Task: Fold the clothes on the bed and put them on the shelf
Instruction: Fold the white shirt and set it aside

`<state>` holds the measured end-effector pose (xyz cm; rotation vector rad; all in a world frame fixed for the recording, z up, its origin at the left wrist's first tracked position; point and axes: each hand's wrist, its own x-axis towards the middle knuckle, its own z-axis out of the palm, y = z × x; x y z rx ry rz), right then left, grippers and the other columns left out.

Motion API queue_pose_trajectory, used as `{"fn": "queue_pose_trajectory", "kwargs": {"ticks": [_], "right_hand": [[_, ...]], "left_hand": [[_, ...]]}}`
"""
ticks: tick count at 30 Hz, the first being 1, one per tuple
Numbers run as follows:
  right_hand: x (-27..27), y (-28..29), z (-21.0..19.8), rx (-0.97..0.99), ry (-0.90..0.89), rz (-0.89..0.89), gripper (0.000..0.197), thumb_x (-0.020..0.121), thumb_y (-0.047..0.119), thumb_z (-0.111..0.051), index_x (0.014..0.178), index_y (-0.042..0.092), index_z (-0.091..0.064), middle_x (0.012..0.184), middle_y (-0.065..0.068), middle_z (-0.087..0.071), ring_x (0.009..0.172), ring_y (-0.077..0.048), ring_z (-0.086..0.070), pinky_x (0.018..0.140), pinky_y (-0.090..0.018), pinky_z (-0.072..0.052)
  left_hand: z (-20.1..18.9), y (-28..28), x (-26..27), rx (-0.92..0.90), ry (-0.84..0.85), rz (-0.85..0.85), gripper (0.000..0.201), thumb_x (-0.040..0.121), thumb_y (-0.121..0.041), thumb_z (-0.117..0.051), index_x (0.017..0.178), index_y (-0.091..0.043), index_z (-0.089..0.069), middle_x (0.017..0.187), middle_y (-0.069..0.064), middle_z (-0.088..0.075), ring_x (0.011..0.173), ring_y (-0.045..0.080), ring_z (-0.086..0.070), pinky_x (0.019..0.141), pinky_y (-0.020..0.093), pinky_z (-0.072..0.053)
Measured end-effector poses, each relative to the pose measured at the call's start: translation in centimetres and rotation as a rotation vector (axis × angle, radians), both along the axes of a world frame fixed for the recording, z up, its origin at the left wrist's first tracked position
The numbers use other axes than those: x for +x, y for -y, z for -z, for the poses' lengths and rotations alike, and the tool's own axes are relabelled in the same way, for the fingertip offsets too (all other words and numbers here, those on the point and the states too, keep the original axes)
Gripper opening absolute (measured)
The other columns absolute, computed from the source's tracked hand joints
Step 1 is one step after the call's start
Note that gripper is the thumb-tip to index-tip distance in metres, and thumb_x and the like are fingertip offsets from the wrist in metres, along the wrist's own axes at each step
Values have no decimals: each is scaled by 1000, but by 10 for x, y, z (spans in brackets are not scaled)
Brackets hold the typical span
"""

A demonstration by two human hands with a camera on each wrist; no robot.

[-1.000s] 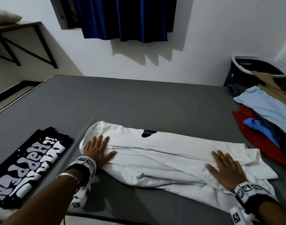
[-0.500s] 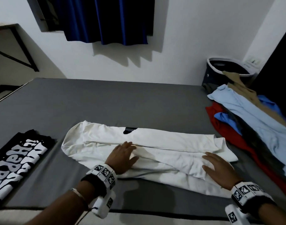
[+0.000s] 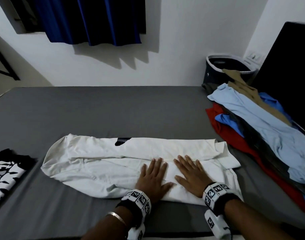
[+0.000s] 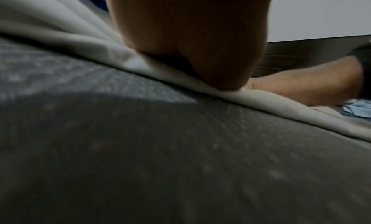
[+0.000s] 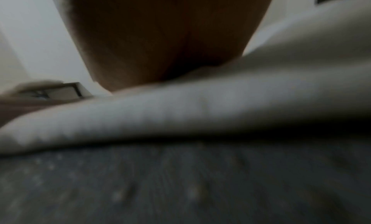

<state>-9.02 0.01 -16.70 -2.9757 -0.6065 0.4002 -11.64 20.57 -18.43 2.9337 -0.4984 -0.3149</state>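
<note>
A white shirt (image 3: 100, 158), folded lengthwise into a long strip, lies across the grey bed (image 3: 113, 110). My left hand (image 3: 153, 177) rests flat on its right half, fingers straight and spread. Just to the right, my right hand (image 3: 189, 174) lies flat on the same cloth near the collar. In the left wrist view the heel of my left hand (image 4: 190, 41) presses the white shirt (image 4: 251, 102). The blurred right wrist view has my right hand (image 5: 164, 37) on the white shirt (image 5: 200, 103). The shelf is out of sight.
A folded black shirt with white print (image 3: 4, 172) lies at the bed's left edge. At the right lies a pile of unfolded clothes: light blue (image 3: 262, 125), red (image 3: 234, 141), tan (image 3: 243, 87). A dark laundry basket (image 3: 229, 64) stands by the wall, under a blue curtain (image 3: 89, 19).
My left hand slid from the shirt's left end rightward along the cloth to beside my right hand. The right hand shifted a little leftward. The head view swung to the right.
</note>
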Motion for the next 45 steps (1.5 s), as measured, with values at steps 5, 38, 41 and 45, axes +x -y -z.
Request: {"fn": "queue_pose_trajectory", "kwargs": {"ticks": [5,38,41,45], "right_hand": [[2,7,-7,192,-92,68,65,98,54,-37,155,30,-15,163,9,-2,150,-13,3,122,-38,1],[-39,118,-12,1020,-53,1158,48,75,19,-76,117,15,-53,104,-4,-67,94,-22,-64,88,-41,-52],[-60,113,-19,1020,-79,1175,50,79,18,-76,121,15,-50,109,-5,-61,100,-24,-60,89,-39,-49],[-88,91,-31,976,111,1138,29,79,11,-74,99,17,-55,96,-5,-57,89,-24,-57,78,-36,-46]], "left_hand": [[-3,2,-1,12,-4,-6,105,66,-81,21,155,-28,9,161,-4,22,149,19,19,119,48,9],[-63,88,120,-194,-35,118,29,98,-29,-52,125,-23,-62,128,6,-59,117,26,-56,100,35,-43],[-60,93,137,-171,-34,121,30,94,-27,-61,123,-23,-63,133,4,-53,118,25,-55,103,36,-42],[-48,100,146,-144,-67,139,35,90,-27,-66,125,-24,-61,137,2,-50,125,24,-50,106,35,-39]]}}
